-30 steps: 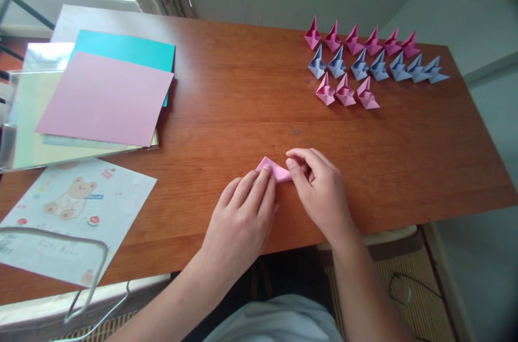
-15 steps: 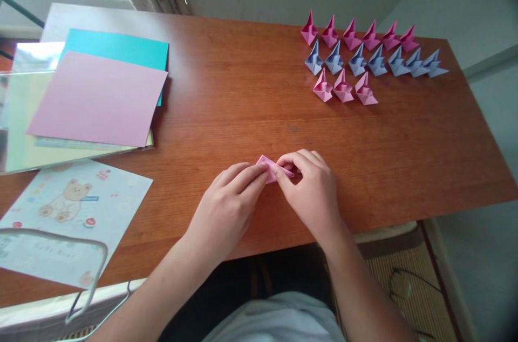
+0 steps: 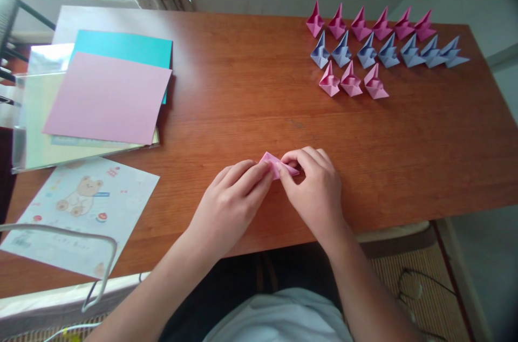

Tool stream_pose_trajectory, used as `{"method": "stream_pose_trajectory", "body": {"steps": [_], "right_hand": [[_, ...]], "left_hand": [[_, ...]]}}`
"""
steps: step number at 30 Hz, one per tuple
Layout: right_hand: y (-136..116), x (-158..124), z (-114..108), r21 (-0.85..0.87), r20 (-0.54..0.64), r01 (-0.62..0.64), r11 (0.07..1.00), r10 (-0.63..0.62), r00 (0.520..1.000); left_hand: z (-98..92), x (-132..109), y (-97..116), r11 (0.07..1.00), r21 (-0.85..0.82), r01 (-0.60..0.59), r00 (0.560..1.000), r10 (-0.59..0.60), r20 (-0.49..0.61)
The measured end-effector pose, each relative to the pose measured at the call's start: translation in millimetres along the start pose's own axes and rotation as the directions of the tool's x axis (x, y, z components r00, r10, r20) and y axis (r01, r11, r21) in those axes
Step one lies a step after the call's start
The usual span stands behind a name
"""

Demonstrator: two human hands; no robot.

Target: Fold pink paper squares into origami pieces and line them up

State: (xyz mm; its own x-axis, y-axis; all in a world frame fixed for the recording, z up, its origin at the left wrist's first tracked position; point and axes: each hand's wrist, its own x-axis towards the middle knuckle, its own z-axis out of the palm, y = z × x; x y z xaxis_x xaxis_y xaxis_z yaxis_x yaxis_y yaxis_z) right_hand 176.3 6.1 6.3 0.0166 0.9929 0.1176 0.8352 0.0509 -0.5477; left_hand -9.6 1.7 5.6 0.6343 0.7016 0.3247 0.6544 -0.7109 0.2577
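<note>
Between my fingers is a small pink folded paper (image 3: 268, 157), low over the wooden table near its front edge. My left hand (image 3: 237, 199) pinches its left side, thumb and fingers pressed together. On the other side, my right hand (image 3: 315, 183) grips the paper's right end between thumb and forefinger. Fingers cover much of the folds. Further back on the right stand finished-looking folded paper pieces in rows: dark pink ones (image 3: 359, 25) at the rear, blue ones (image 3: 366, 53) in the middle, and three light pink ones (image 3: 350, 82) in front.
At the left lie a pink sheet (image 3: 109, 99), a teal sheet (image 3: 129, 45) and a clear sleeve with pale yellow paper (image 3: 36, 131). Nearer me is a white sheet with a bear print (image 3: 121, 196), with a white bent rod (image 3: 81, 233) over its corner.
My view has shifted slightly, so the table's things appear displaced. Both hands keep hold of the pink folded paper in nearly the same pose.
</note>
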Motion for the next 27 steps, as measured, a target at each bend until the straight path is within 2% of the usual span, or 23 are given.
{"method": "stream_pose_trajectory", "body": {"steps": [4,15,27], "right_hand": [[1.0,-0.8,1.3,-0.005,-0.012,0.011,1.000,-0.011,1.000],[2.8,-6.0,5.1,-0.006,-0.063,0.072,0.997,-0.072,0.995],[2.9,-6.5,6.8,-0.014,-0.079,0.070,0.997,-0.071,0.994]], "left_hand": [[1.4,0.0,0.6,0.999,0.036,-0.032,0.999,0.034,-0.036],[6.2,-2.8,-3.0,1.000,-0.003,-0.002,0.998,0.002,-0.055],[6.7,-3.3,-1.4,0.998,-0.033,0.044,0.999,-0.045,-0.026]]}}
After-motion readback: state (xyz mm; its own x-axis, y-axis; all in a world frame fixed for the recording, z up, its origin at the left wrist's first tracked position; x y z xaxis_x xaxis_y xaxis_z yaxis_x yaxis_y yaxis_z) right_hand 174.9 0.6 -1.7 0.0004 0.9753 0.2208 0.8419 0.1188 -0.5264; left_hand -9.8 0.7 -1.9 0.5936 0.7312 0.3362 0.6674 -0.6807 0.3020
